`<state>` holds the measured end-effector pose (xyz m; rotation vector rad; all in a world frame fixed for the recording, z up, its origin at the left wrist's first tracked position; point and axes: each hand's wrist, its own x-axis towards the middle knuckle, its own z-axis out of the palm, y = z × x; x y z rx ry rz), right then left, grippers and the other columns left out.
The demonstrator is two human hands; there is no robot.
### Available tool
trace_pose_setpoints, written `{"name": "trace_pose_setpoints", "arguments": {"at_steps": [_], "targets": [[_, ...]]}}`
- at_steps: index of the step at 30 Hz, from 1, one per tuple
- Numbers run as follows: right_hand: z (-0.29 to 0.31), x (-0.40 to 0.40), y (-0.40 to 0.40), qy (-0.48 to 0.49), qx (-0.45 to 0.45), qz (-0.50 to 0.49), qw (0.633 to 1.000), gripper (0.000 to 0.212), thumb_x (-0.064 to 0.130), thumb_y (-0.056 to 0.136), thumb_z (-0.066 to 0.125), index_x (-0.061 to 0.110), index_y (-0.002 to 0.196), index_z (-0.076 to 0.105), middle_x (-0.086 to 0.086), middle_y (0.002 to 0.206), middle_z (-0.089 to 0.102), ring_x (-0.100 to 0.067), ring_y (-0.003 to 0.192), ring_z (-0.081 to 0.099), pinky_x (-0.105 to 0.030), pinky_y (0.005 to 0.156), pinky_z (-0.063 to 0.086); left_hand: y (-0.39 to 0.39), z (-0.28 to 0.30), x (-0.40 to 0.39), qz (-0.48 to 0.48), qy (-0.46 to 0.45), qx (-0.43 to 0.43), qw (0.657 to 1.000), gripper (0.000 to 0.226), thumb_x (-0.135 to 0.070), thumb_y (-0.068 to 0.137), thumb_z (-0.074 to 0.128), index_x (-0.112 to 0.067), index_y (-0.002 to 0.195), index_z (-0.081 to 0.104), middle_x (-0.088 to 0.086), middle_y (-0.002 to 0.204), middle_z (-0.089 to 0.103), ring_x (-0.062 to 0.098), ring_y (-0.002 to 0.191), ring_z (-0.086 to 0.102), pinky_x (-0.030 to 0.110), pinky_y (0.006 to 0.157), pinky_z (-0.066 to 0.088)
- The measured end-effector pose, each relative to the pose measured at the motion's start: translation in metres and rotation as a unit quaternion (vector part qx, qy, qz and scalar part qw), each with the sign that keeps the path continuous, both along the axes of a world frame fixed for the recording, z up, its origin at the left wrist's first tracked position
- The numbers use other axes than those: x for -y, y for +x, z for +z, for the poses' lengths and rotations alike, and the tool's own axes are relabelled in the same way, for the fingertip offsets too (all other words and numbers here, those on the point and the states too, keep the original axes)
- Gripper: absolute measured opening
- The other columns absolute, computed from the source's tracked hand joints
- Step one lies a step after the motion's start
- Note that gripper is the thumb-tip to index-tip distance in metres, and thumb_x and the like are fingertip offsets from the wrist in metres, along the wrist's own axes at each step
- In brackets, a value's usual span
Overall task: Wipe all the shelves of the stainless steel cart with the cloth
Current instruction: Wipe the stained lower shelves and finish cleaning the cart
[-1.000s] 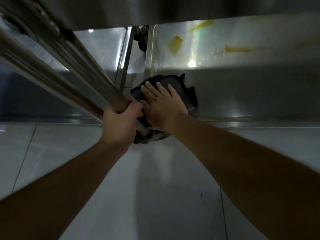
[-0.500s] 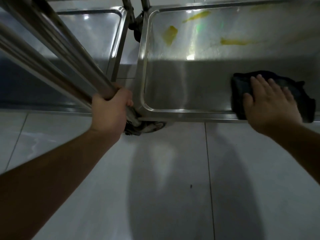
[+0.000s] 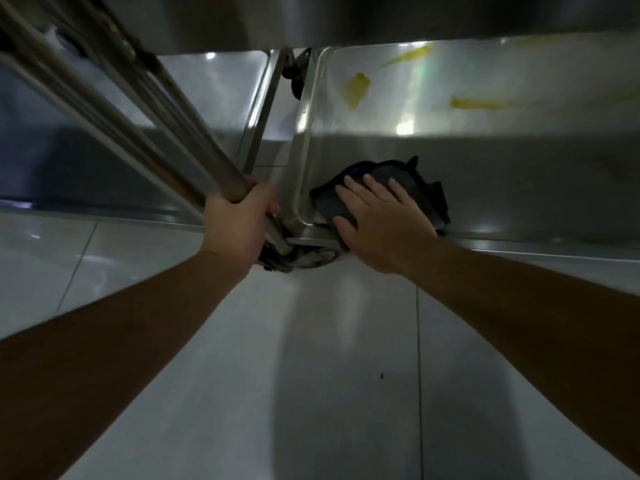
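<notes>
Where hand (image 3: pixel 377 223) covers, cloth (image 3: pixel 412 185) half-hidden.

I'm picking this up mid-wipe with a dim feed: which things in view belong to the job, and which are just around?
Job:
- dark cloth, pressed flat by the right hand
- bottom shelf of the cart
- yellow smears farther back on it
- cart post, gripped by the left hand

Around:
- second steel tray to the left
- tiled floor
- caster below the corner
</notes>
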<state>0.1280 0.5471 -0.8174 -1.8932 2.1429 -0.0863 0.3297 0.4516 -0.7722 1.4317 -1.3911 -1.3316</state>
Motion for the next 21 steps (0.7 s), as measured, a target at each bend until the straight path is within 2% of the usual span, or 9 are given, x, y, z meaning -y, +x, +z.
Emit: {"name": "trace_pose_setpoints", "arguments": {"at_steps": [4, 7, 8, 10, 12, 15, 17, 19, 21], "targets": [[0.004, -0.057, -0.067, 0.015, -0.018, -0.022, 0.999, 0.077, 0.065, 0.097, 0.0, 0.032, 0.166, 0.009, 0.012, 0.174, 0.004, -0.011, 0.16, 0.0, -0.042, 0.13, -0.002, 0.006, -0.011, -0.009, 0.007, 0.003, 0.087, 0.996, 0.02, -0.039, 0.076, 0.072, -0.021, 0.084, 0.072, 0.0, 0.083, 0.074, 0.01, 0.079, 0.073, 0.036, 0.071, 0.059], [0.004, -0.106, -0.124, 0.033, -0.041, -0.05, 0.997, 0.078, 0.067, 0.097, -0.001, 0.032, 0.166, 0.007, 0.011, 0.173, 0.003, -0.01, 0.159, 0.0, -0.04, 0.127, -0.004, 0.006, -0.027, -0.035, -0.006, -0.033, 0.213, 0.976, 0.025, -0.029, 0.087, 0.074, -0.024, 0.109, 0.064, -0.005, 0.095, 0.071, 0.007, 0.084, 0.067, 0.029, 0.07, 0.052], [0.004, -0.121, -0.142, 0.042, -0.042, -0.06, 0.996, 0.077, 0.068, 0.097, -0.001, 0.032, 0.166, 0.005, 0.011, 0.173, 0.002, -0.009, 0.159, -0.002, -0.039, 0.126, -0.004, 0.007, -0.036, -0.043, -0.029, 0.003, 0.258, 0.966, 0.031, -0.022, 0.088, 0.075, -0.022, 0.116, 0.063, 0.005, 0.105, 0.071, 0.015, 0.09, 0.068, 0.033, 0.073, 0.054], [0.005, -0.147, -0.171, 0.06, -0.035, -0.085, 0.994, 0.076, 0.068, 0.098, 0.0, 0.035, 0.166, 0.003, 0.014, 0.173, -0.001, -0.004, 0.156, -0.007, -0.038, 0.125, -0.005, 0.005, -0.048, -0.065, -0.12, 0.182, 0.335, 0.917, 0.047, -0.022, 0.091, 0.077, -0.02, 0.134, 0.059, 0.023, 0.124, 0.066, 0.034, 0.105, 0.067, 0.04, 0.084, 0.056], [0.005, -0.161, -0.187, 0.067, -0.028, -0.115, 0.991, 0.075, 0.068, 0.098, 0.003, 0.036, 0.166, 0.004, 0.016, 0.173, -0.002, 0.0, 0.155, -0.008, -0.035, 0.125, -0.006, -0.005, -0.046, -0.087, -0.227, 0.285, 0.371, 0.854, 0.05, -0.03, 0.092, 0.076, -0.024, 0.139, 0.057, 0.014, 0.119, 0.068, 0.028, 0.102, 0.069, 0.036, 0.082, 0.056], [0.0, -0.158, -0.183, 0.05, -0.027, -0.161, 0.985, 0.074, 0.065, 0.097, 0.003, 0.036, 0.165, 0.006, 0.017, 0.173, 0.002, -0.005, 0.158, -0.002, -0.039, 0.127, -0.003, -0.038, -0.031, -0.101, -0.379, 0.095, 0.437, 0.81, 0.025, -0.047, 0.085, 0.061, -0.035, 0.107, 0.067, -0.011, 0.097, 0.069, 0.01, 0.084, 0.069, 0.028, 0.072, 0.055], [-0.002, -0.145, -0.169, 0.041, -0.022, -0.157, 0.986, 0.075, 0.064, 0.096, -0.001, 0.035, 0.165, 0.002, 0.015, 0.173, 0.0, -0.01, 0.159, -0.003, -0.044, 0.128, -0.001, -0.069, -0.018, -0.105, -0.407, -0.047, 0.45, 0.793, 0.023, -0.051, 0.082, 0.049, -0.033, 0.087, 0.063, -0.013, 0.076, 0.066, 0.005, 0.07, 0.065, 0.026, 0.061, 0.048], [-0.001, -0.127, -0.152, 0.039, -0.007, -0.096, 0.995, 0.074, 0.065, 0.096, -0.001, 0.036, 0.164, 0.001, 0.015, 0.173, -0.001, -0.012, 0.159, -0.006, -0.046, 0.128, -0.003, -0.103, -0.009, -0.108, -0.419, -0.141, 0.4, 0.803, 0.021, -0.049, 0.09, 0.05, -0.032, 0.083, 0.061, -0.011, 0.068, 0.063, 0.006, 0.061, 0.062, 0.026, 0.055, 0.045], [0.0, -0.115, -0.139, 0.036, -0.006, -0.038, 0.999, 0.071, 0.064, 0.099, 0.001, 0.038, 0.164, 0.003, 0.016, 0.172, -0.001, -0.011, 0.159, -0.007, -0.046, 0.128, -0.005, -0.141, -0.006, -0.11, -0.399, -0.214, 0.332, 0.827, 0.015, -0.043, 0.094, 0.056, -0.03, 0.091, 0.062, -0.009, 0.073, 0.063, 0.008, 0.065, 0.06, 0.029, 0.059, 0.048]]}}
